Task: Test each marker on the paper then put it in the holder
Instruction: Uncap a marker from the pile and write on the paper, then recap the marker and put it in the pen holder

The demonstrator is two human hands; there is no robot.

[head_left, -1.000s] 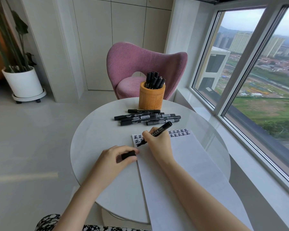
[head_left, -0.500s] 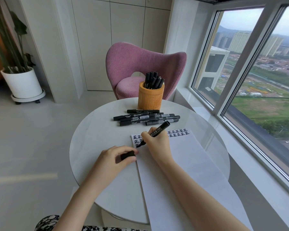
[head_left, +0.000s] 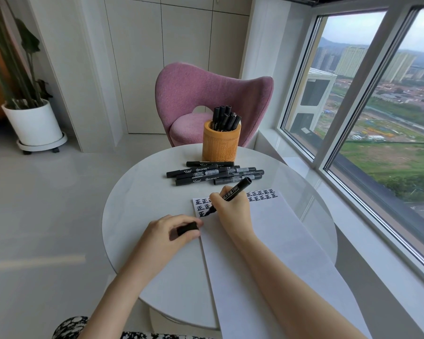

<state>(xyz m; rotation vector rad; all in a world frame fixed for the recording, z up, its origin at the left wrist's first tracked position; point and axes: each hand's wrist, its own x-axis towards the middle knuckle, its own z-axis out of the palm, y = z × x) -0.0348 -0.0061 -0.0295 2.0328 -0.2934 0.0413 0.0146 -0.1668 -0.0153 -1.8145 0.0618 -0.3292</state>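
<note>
Marker under test [head_left: 235, 189] sits in the right hand [head_left: 233, 211], barrel tilted back toward the window and tip down on the paper [head_left: 279, 241], at the left end of a third row of written characters. My read on handling: light, rigid plastic tube with a smooth barrel, so a bit slippery. Best taken low on the barrel near the tip for writing, mid-barrel for carrying. The wet tip will mark whatever it brushes, so cap it before it goes anywhere. Right hand is closed round the barrel in a normal pen grip, fingers curled, heel of the hand on the sheet. Left hand [head_left: 171, 231] is nearer, fingers curled and pinching the black cap [head_left: 187, 228], parked just beside the paper's left edge on the round white table [head_left: 142, 196]. Can't tell whether it also pins the sheet. Cap is small and light, easy to fumble. Beyond the paper, a loose pile of capped markers [head_left: 213, 173] lies flat, touching one another, presumably untested. Right behind them stands the wooden holder [head_left: 220, 145], upright, with several markers [head_left: 224, 118] standing in it, leaning right. Room left in there looks limited but I can't see inside. Past the table edge is a pink chair [head_left: 206, 94].
</note>
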